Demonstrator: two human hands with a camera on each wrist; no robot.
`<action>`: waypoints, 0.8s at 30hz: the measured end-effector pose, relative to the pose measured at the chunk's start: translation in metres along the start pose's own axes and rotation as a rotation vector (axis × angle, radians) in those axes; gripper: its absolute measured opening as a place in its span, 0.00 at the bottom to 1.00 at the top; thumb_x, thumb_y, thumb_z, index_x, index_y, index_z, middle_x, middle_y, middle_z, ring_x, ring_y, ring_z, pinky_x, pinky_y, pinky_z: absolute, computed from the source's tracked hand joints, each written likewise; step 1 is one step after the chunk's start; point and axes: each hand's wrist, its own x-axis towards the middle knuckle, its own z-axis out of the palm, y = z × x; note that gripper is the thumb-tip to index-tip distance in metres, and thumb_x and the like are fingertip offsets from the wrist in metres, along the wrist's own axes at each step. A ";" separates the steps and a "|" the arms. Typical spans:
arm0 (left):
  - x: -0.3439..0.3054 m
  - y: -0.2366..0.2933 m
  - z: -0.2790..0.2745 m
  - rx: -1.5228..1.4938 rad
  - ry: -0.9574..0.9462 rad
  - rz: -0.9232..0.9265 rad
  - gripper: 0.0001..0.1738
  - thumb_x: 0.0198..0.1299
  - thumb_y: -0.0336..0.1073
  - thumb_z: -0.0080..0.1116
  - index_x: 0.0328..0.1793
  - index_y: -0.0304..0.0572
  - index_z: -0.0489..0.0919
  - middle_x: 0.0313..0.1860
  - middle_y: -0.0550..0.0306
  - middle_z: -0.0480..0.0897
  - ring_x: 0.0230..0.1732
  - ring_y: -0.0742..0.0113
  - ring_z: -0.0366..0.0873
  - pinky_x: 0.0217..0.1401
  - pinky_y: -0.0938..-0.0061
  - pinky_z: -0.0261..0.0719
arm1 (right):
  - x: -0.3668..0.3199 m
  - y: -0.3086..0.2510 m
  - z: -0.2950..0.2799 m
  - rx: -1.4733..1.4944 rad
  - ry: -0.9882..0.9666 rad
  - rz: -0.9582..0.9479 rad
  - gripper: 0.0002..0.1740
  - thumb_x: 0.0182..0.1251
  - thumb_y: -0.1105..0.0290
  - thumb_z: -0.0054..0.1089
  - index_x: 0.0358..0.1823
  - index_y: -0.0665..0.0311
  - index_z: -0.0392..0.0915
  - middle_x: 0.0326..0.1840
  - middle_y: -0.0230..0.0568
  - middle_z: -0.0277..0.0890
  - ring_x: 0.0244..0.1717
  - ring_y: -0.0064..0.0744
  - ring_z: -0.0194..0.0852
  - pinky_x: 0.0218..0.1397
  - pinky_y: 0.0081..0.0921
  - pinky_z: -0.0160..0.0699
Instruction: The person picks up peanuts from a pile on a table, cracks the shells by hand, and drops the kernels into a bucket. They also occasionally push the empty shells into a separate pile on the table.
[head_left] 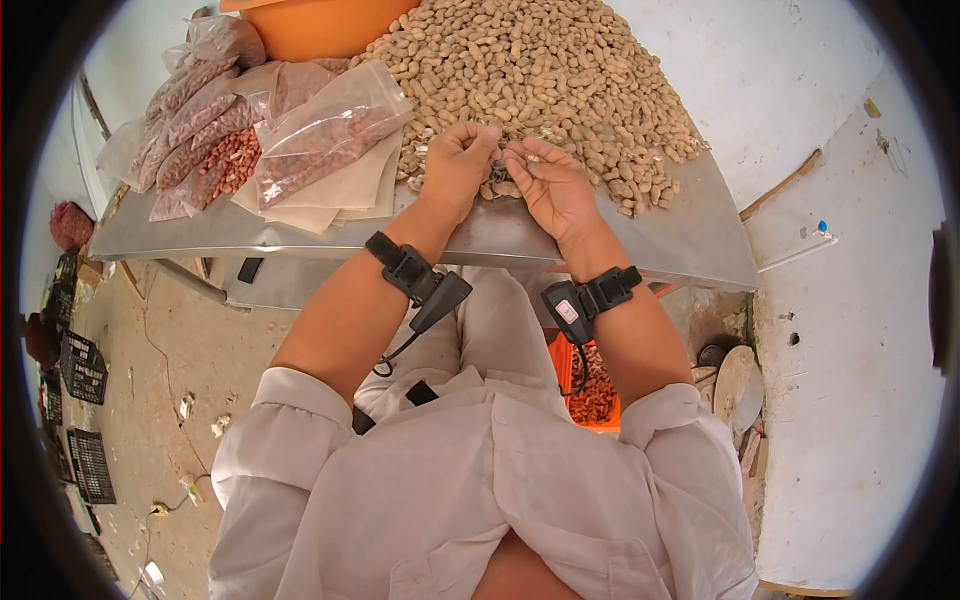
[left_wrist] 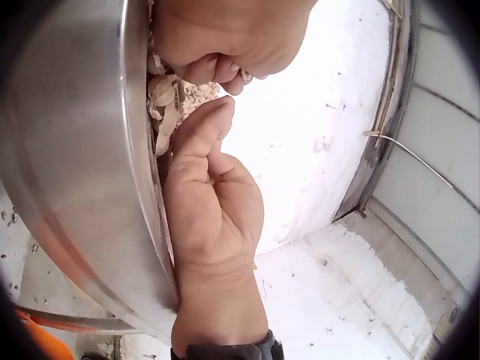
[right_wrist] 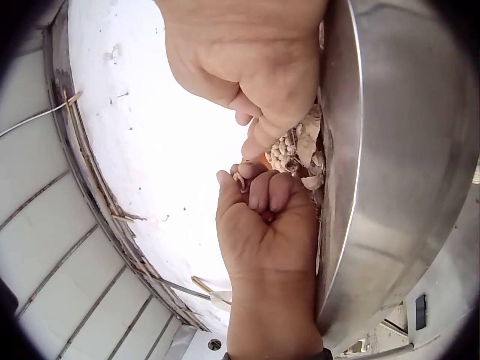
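Over the table's front edge, my left hand [head_left: 458,168] has its thumb and index fingertips together; what lies between them is hidden. Close beside it, my right hand [head_left: 556,190] is palm up with curled fingers. In the right wrist view, a small pale shell piece [right_wrist: 238,178] sits at the right hand's [right_wrist: 266,232] fingertips, and a reddish kernel [right_wrist: 268,215] shows inside its curled fingers. The left hand's fingertips point down at that shell piece. Below and behind both hands lie empty shells [head_left: 500,187] and a large heap of unshelled peanuts [head_left: 530,70].
Bags of red kernels [head_left: 325,140] lie on the left of the metal table [head_left: 330,236], over loose kernels and flat bags. An orange basin [head_left: 320,28] stands behind them. Under the table, near the right leg, is an orange crate of kernels [head_left: 590,395]. A white wall [head_left: 850,330] stands at right.
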 end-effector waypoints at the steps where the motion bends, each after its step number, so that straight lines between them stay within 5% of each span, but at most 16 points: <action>1: 0.000 0.000 0.001 0.013 0.002 0.008 0.11 0.63 0.38 0.54 0.32 0.39 0.75 0.21 0.66 0.72 0.16 0.82 0.60 0.17 0.85 0.56 | 0.000 0.000 0.000 -0.007 0.000 -0.005 0.11 0.60 0.87 0.41 0.42 0.77 0.71 0.43 0.56 0.74 0.44 0.45 0.77 0.52 0.32 0.81; 11: -0.005 0.005 0.002 0.059 -0.057 0.013 0.08 0.60 0.36 0.57 0.34 0.38 0.79 0.23 0.68 0.74 0.20 0.84 0.64 0.20 0.87 0.60 | -0.001 0.001 0.005 -0.170 -0.009 -0.024 0.12 0.66 0.79 0.43 0.49 0.76 0.68 0.40 0.54 0.75 0.36 0.39 0.78 0.39 0.27 0.81; 17: -0.004 0.000 0.000 0.227 -0.188 0.045 0.10 0.59 0.30 0.57 0.44 0.32 0.80 0.35 0.58 0.82 0.34 0.77 0.76 0.35 0.85 0.75 | -0.003 0.005 0.005 -0.285 -0.018 -0.091 0.11 0.68 0.76 0.41 0.48 0.72 0.69 0.34 0.45 0.75 0.30 0.32 0.76 0.31 0.24 0.79; 24: -0.003 -0.002 0.001 0.274 -0.176 0.026 0.11 0.58 0.28 0.56 0.46 0.31 0.80 0.35 0.57 0.82 0.35 0.76 0.77 0.38 0.84 0.76 | -0.005 0.006 0.009 -0.393 0.006 -0.173 0.09 0.68 0.76 0.43 0.47 0.70 0.70 0.32 0.41 0.75 0.26 0.26 0.75 0.28 0.21 0.77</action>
